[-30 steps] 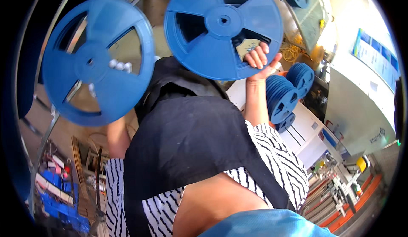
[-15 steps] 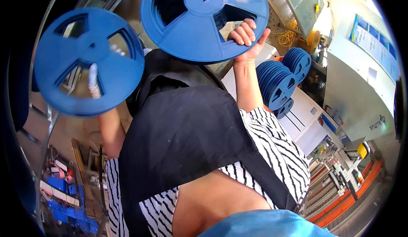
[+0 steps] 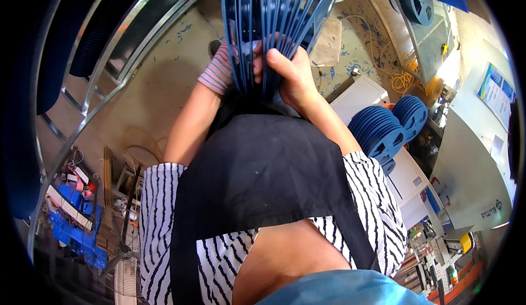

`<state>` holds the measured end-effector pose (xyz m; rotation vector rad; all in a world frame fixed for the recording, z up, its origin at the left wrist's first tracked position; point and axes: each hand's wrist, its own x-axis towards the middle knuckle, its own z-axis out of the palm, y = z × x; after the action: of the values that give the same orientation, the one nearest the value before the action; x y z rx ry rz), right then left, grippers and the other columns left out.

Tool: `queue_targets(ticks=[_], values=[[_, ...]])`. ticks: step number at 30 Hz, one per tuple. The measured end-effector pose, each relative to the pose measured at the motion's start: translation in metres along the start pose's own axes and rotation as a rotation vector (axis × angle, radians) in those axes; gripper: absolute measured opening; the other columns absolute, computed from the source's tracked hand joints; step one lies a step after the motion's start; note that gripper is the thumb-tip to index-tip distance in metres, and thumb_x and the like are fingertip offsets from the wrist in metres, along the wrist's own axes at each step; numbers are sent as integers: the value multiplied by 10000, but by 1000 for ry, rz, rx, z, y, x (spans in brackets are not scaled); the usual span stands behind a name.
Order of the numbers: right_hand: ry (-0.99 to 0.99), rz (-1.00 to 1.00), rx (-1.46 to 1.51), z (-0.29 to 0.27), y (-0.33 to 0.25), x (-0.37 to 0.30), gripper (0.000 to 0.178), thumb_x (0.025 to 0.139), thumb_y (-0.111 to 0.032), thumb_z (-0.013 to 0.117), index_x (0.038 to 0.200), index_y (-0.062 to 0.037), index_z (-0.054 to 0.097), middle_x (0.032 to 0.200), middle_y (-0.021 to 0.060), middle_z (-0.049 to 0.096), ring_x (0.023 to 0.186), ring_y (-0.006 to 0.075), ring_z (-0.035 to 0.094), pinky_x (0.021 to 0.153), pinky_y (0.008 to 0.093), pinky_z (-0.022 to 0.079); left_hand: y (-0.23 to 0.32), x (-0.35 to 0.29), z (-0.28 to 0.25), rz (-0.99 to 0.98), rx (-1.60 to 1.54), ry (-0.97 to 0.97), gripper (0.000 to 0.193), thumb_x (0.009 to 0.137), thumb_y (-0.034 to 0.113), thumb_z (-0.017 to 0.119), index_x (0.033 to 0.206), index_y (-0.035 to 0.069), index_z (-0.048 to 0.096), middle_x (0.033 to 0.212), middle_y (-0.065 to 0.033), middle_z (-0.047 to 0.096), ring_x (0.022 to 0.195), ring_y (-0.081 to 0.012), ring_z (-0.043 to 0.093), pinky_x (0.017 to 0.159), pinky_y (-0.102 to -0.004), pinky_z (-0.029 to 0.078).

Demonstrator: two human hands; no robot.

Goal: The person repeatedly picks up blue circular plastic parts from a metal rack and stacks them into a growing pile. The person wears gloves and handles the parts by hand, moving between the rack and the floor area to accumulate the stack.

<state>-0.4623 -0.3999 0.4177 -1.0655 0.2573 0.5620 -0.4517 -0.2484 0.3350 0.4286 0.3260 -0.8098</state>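
A bunch of blue plastic reels is held up in front of my body, seen edge-on, their rims fanning apart toward the top. My left hand, in a striped glove, grips the lower left side, its fingers partly hidden among the reels. On the lower right side my bare right hand is closed round the outer reels, thumb up near the middle. The two hands are close together, just above my black apron.
On the left stands a metal rack with dark reels. More blue reels are stacked by a white cabinet at right. A yellow cord and a flat tan piece lie on the floor among blue scraps.
The reels, held apart to left and right half a second ago, are now together in the middle and turned edge-on. Both hands have come together.
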Motion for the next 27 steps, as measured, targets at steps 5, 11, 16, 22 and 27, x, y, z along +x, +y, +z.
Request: queue_targets(ticks=[5,11,16,22,27], values=[[146,3,-88,-5,-21,6,534,770,-254,740,1161,58,552,1068,160,668,957,228,648,880,349,503,-12,-2,-29,450,447,192,426,891,128,605,1293,24,508,1191,-101,621,1053,-189,620,906,-345,529],[382,-10,128,-109,-24,-8,456,869,-218,647,1206,65,529,989,152,673,860,224,671,787,345,556,8,-36,-45,232,-259,-168,766,748,379,730,1337,-4,426,1228,-178,552,1169,-324,530,1049,-453,408],[465,-33,314,-136,-6,-8,349,931,-232,589,1144,43,563,1026,178,666,907,271,670,823,396,560,1,-48,-60,427,-351,-329,768,811,510,614,1332,-14,408,1258,-167,503,1228,-334,460,1121,-474,318],[533,-47,344,-160,3,-10,327,935,-246,581,1106,33,581,1028,186,664,919,288,664,838,417,550,11,-54,-67,490,-369,-306,781,810,503,621,1354,-9,392,1308,-151,487,1270,-322,430,1154,-444,279],[513,-9,394,-163,7,-14,339,936,-254,572,1126,27,571,1035,177,660,907,279,655,835,407,532,23,-87,-67,437,-266,21,787,778,465,694,1340,-13,420,1295,-176,507,1226,-316,471,1106,-438,339]])
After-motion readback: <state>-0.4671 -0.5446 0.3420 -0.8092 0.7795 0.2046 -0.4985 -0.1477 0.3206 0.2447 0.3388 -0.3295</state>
